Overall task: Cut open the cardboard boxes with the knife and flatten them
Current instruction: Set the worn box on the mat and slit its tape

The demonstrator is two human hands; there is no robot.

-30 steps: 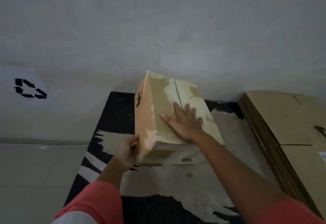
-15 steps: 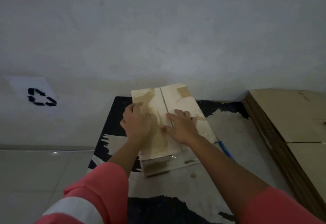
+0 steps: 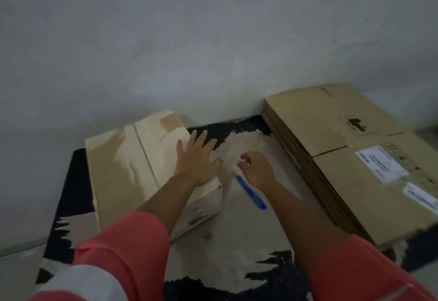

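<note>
A pale cardboard box (image 3: 132, 170) lies on the black and grey mat (image 3: 237, 241), its top seam facing up with torn tape patches. My left hand (image 3: 196, 158) rests flat with spread fingers on the box's right edge. A blue knife (image 3: 250, 191) lies on the mat just right of the box. My right hand (image 3: 257, 170) hovers over the knife's far end with loosely curled fingers, holding nothing.
A stack of flattened cardboard boxes (image 3: 355, 158) with white labels lies at the right, against the grey wall (image 3: 213, 39). Pale floor tiles (image 3: 19, 267) show at the lower left beyond the mat.
The box went from tilted on its edge to lying flat. My left hand moved from its side onto its top, then to its right edge. My right hand left the box and moved over the knife.
</note>
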